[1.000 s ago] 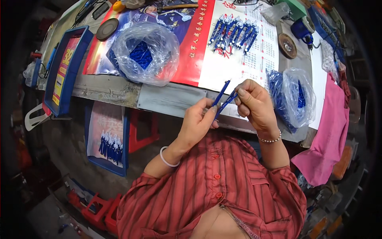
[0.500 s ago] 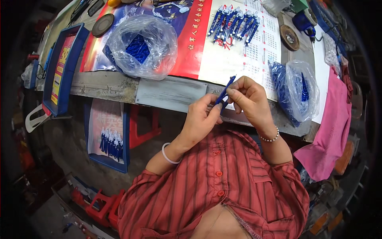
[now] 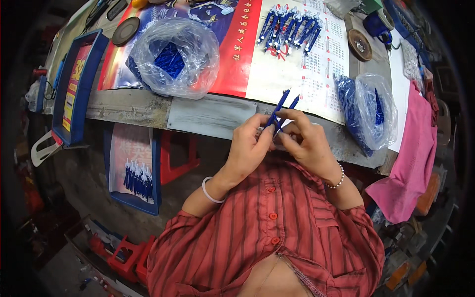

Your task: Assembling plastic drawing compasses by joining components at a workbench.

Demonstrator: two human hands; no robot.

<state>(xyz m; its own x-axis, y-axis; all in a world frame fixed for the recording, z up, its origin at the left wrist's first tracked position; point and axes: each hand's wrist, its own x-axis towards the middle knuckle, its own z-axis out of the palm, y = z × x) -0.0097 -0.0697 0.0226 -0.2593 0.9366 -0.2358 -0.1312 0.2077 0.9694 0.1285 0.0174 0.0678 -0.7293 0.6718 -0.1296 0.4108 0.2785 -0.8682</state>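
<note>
In front of my chest, by the table's front edge, I hold slim blue plastic pieces that look like the legs of a drawing compass. Two narrow blue tips stick up, spread apart in a V. My left hand is closed around the left one, thumb and finger pinching it. My right hand pinches at the lower part of the right one, fingers bent. The lower ends are hidden between my fingers. Farther up the table lies a group of blue compass-like pieces with white tops, in rows on a calendar sheet.
A clear plastic bag of blue pieces stands left of centre, another bag at the right. A blue tray leans at the left; a lower one holds several white-topped pieces. Pink cloth hangs off the right edge.
The blue legs have spread into a V, where before they lay close together. My right hand has moved down and left, nearer my left hand.
</note>
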